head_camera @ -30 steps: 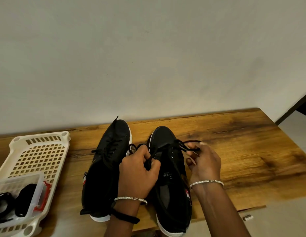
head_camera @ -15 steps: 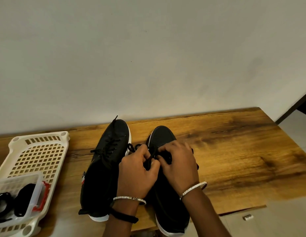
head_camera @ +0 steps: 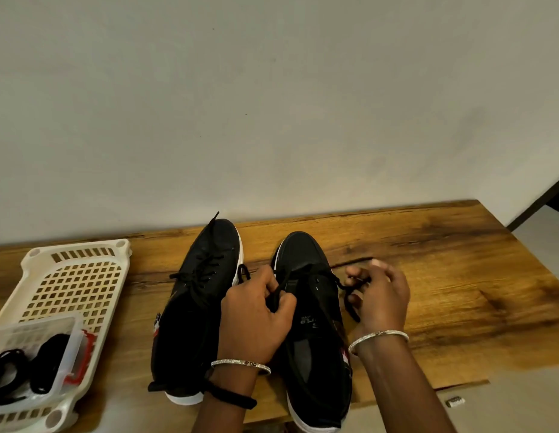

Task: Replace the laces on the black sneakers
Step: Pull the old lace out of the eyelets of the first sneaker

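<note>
Two black sneakers with white soles stand side by side on the wooden table [head_camera: 443, 276], toes toward the wall. The left sneaker [head_camera: 197, 295] is laced. Over the right sneaker [head_camera: 315, 307], my left hand [head_camera: 256, 320] pinches one strand of its black lace [head_camera: 337, 281] near the eyelets. To the shoe's right, my right hand [head_camera: 381, 295] pinches the other end of the lace, with a short length hanging below the fingers. Both wrists wear silver bangles.
A cream perforated plastic tray [head_camera: 69, 276] sits at the left. On it stands a small clear box [head_camera: 31, 354] holding black laces [head_camera: 47, 360]. The wall rises close behind the shoes. A small silvery object [head_camera: 455, 401] lies on the floor past the table's near edge.
My right hand went in over the right shoe's eyelets beside my left hand, then pulled back out to the right with a lace strand. My left hand stayed put.
</note>
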Action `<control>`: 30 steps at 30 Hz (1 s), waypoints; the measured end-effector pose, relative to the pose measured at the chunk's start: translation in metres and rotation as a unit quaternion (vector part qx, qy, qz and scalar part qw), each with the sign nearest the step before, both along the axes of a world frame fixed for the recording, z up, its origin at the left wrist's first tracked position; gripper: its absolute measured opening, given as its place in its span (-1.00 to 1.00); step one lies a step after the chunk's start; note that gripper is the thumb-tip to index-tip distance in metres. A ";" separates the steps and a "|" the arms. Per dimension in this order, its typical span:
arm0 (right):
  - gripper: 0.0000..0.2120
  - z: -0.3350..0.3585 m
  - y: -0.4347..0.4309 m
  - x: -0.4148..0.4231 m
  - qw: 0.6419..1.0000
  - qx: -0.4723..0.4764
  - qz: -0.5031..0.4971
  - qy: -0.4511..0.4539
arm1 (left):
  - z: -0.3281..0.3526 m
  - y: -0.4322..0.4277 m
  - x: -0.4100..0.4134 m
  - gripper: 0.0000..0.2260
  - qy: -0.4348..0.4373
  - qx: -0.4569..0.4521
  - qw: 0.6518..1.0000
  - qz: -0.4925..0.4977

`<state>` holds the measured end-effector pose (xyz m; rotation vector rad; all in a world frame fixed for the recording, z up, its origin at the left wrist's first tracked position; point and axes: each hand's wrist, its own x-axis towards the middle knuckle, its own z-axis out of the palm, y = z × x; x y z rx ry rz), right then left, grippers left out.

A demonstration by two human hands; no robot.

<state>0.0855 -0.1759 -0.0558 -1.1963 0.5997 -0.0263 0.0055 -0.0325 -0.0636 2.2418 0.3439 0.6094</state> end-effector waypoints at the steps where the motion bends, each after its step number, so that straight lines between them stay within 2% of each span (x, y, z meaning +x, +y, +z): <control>1: -0.95 -0.002 -0.006 0.004 0.998 0.039 -0.015 0.048 | 0.000 0.000 0.000 -0.75 0.000 -0.001 1.000 0.000; 2: -0.94 -0.006 -0.011 0.007 0.996 0.038 -0.015 0.081 | 0.000 0.000 0.000 -0.74 0.000 -0.003 1.000 0.000; 3: -0.92 -0.010 -0.014 0.007 0.995 -0.014 -0.004 0.094 | 0.001 0.000 0.000 -0.74 0.001 -0.005 1.000 0.001; 4: -0.85 -0.013 -0.015 0.007 0.990 -0.118 0.010 0.083 | 0.001 -0.001 0.000 -0.74 0.001 -0.007 1.000 0.002; 5: -0.75 -0.012 -0.014 0.004 0.969 -0.243 0.020 0.046 | 0.001 -0.001 0.000 -0.74 0.002 -0.007 1.000 0.003; 7: -0.59 -0.004 -0.008 -0.004 0.886 -0.450 0.053 -0.099 | 0.001 -0.001 0.001 -0.75 0.002 -0.005 1.000 0.004; 8: -0.60 0.002 -0.003 -0.007 0.846 -0.502 0.091 -0.155 | 0.001 -0.001 0.001 -0.76 0.001 -0.005 1.000 0.004; 11: -0.78 0.008 0.016 -0.018 0.746 -0.583 0.246 -0.206 | 0.002 -0.001 0.000 -0.81 -0.001 -0.003 1.000 0.000; 13: -0.81 0.002 0.023 -0.025 0.710 -0.594 0.315 -0.211 | 0.002 0.000 -0.001 -0.82 -0.001 -0.002 1.000 -0.007; 15: -0.89 -0.002 0.027 -0.029 0.695 -0.599 0.328 -0.225 | 0.003 0.000 -0.001 -0.83 -0.001 0.001 1.000 -0.007; 18: -0.99 -0.004 0.026 -0.026 0.719 -0.578 0.307 -0.236 | 0.003 -0.001 0.000 -0.80 -0.001 0.004 1.000 0.000; 20: -0.96 -0.006 0.024 -0.024 0.763 -0.525 0.282 -0.250 | 0.003 -0.001 -0.001 -0.77 0.004 0.005 1.000 0.004; 23: -0.87 -0.006 0.019 -0.018 0.856 -0.397 0.197 -0.265 | 0.003 -0.001 -0.002 -0.75 0.009 0.001 1.000 0.012; 25: -0.85 -0.003 0.012 -0.011 0.926 -0.282 0.131 -0.212 | 0.003 -0.002 -0.002 -0.75 0.010 -0.004 1.000 0.016; 27: -0.88 0.002 0.002 -0.005 0.976 -0.159 0.081 -0.121 | 0.004 -0.002 -0.002 -0.75 0.010 -0.006 1.000 0.017; 28: -0.87 0.001 -0.005 0.000 0.989 -0.113 0.070 -0.069 | 0.004 -0.002 -0.002 -0.75 0.009 -0.007 1.000 0.017; 30: -0.82 -0.001 -0.016 0.004 0.991 -0.109 0.078 0.018 | 0.004 -0.003 -0.002 -0.75 0.009 -0.010 1.000 0.014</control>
